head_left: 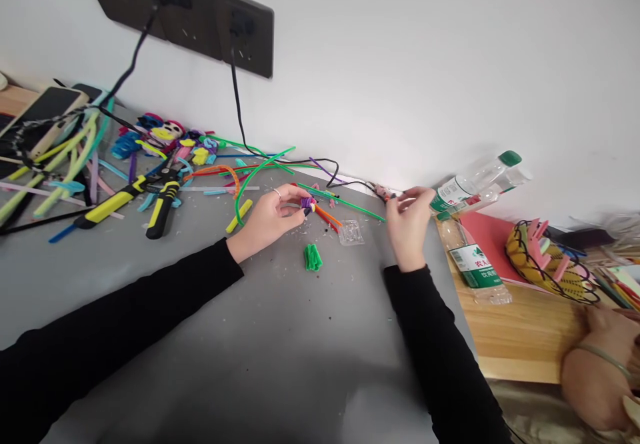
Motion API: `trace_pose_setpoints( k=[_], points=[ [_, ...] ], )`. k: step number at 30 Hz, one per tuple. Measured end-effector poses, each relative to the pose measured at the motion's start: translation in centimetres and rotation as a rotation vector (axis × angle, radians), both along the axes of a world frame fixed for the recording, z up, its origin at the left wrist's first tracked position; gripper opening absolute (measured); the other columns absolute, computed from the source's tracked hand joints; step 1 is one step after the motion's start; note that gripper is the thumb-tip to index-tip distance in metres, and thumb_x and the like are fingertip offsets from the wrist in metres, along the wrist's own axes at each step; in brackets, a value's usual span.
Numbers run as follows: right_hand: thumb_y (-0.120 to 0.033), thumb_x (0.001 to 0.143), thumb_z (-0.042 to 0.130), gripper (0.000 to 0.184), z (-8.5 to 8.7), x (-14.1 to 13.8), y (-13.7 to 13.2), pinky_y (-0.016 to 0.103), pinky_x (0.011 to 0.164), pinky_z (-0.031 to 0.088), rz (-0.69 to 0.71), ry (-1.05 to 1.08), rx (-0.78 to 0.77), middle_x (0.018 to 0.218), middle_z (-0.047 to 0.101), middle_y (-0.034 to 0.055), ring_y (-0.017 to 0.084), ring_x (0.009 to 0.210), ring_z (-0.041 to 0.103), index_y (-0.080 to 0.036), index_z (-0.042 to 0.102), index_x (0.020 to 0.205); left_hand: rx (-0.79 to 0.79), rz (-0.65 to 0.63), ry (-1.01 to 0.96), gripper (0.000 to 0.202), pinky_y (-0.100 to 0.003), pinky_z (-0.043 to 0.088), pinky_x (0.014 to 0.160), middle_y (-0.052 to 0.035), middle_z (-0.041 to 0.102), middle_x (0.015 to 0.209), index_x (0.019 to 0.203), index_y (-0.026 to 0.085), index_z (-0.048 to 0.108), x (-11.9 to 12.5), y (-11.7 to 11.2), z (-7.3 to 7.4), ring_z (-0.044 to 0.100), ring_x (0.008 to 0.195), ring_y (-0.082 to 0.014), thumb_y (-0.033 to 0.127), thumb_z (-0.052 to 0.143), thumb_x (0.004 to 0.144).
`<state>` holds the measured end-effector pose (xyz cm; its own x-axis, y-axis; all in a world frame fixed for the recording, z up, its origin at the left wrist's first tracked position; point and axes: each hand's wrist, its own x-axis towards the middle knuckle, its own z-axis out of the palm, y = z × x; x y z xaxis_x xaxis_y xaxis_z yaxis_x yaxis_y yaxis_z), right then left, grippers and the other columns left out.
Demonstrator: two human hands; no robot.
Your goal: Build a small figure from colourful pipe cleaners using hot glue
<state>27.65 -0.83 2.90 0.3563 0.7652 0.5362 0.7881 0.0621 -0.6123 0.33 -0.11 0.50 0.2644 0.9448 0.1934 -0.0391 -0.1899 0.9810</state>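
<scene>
My left hand [274, 219] is closed in a pinch on a small purple pipe-cleaner piece [307, 202] with a pale part below it. Orange pipe cleaners [327, 217] lie just right of its fingertips. My right hand [410, 224] is at the wall, its fingers bent together beside a small pinkish object [383, 192] at the end of a black cable. What those fingers hold is hidden. A folded green pipe-cleaner bundle [313, 257] rests on the grey table [300, 337] between my forearms. A small clear plastic piece [351, 233] lies behind it.
Yellow-black pliers [165, 197], loose pipe cleaners and colourful fuzzy figures [167, 131] crowd the left. Black cables [235, 97] hang from wall sockets [200, 11]. Plastic bottles [477, 267], a red folder [493, 241] and a yellow basket [545, 261] lie right, near another person's arm [595, 377].
</scene>
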Motion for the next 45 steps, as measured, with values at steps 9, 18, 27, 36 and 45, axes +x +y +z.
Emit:
trace_pose_setpoints(
  k=[9, 18, 27, 36, 45],
  points=[
    [-0.035, 0.09, 0.051, 0.012, 1.4, 6.2, -0.3, 0.046, 0.083, 0.049, -0.304, -0.15, -0.112, 0.088, 0.065, 0.0121, 0.031, 0.087, 0.063, -0.023, 0.05, 0.091, -0.019, 0.029, 0.008, 0.028, -0.04, 0.059, 0.094, -0.0081, 0.074, 0.109, 0.101, 0.019, 0.069, -0.1, 0.1, 0.2, 0.071, 0.102, -0.0237, 0.03, 0.076, 0.076],
    [-0.049, 0.086, 0.055, 0.029, -0.6, 8.1, 1.3, 0.047, 0.093, 0.047, -0.284, -0.016, -0.419, 0.076, 0.068, 0.014, 0.034, 0.094, 0.065, -0.024, 0.052, 0.072, -0.04, 0.001, -0.005, 0.028, -0.041, 0.059, 0.096, -0.0084, 0.076, 0.108, 0.1, 0.019, 0.071, 0.0, -0.1, 0.7, 0.072, 0.102, -0.0245, 0.028, 0.076, 0.074],
    [-0.033, 0.065, 0.062, 0.018, -0.9, 7.8, 1.6, 0.027, 0.047, 0.034, -0.11, 0.486, -0.401, 0.057, 0.06, -0.0006, 0.014, 0.049, 0.046, -0.02, 0.058, 0.077, -0.096, -0.023, -0.052, 0.031, -0.043, 0.057, 0.099, -0.0091, 0.077, 0.111, 0.102, 0.02, 0.073, -0.1, 0.1, 0.5, 0.071, 0.108, -0.0257, 0.032, 0.081, 0.075],
    [-0.038, 0.065, 0.076, 0.029, 0.6, 5.7, 1.4, 0.024, 0.056, 0.047, 0.331, 0.939, -0.051, 0.077, 0.058, 0.0009, 0.01, 0.063, 0.05, -0.021, 0.052, 0.066, -0.345, -0.053, -0.354, 0.031, -0.041, 0.057, 0.096, -0.0068, 0.076, 0.105, 0.097, 0.021, 0.076, 0.1, 0.8, 0.4, 0.07, 0.1, -0.0221, 0.028, 0.088, 0.069],
    [-0.025, 0.061, 0.062, 0.032, -0.7, 6.6, 1.3, 0.026, 0.053, 0.04, 0.04, 0.547, -0.242, 0.068, 0.054, -0.0053, 0.012, 0.054, 0.048, -0.022, 0.053, 0.092, -0.421, -0.054, -0.43, 0.024, -0.039, 0.059, 0.094, -0.0081, 0.075, 0.108, 0.09, 0.02, 0.079, 0.0, 0.8, 0.8, 0.069, 0.096, -0.0208, 0.022, 0.085, 0.067]
  ],
)
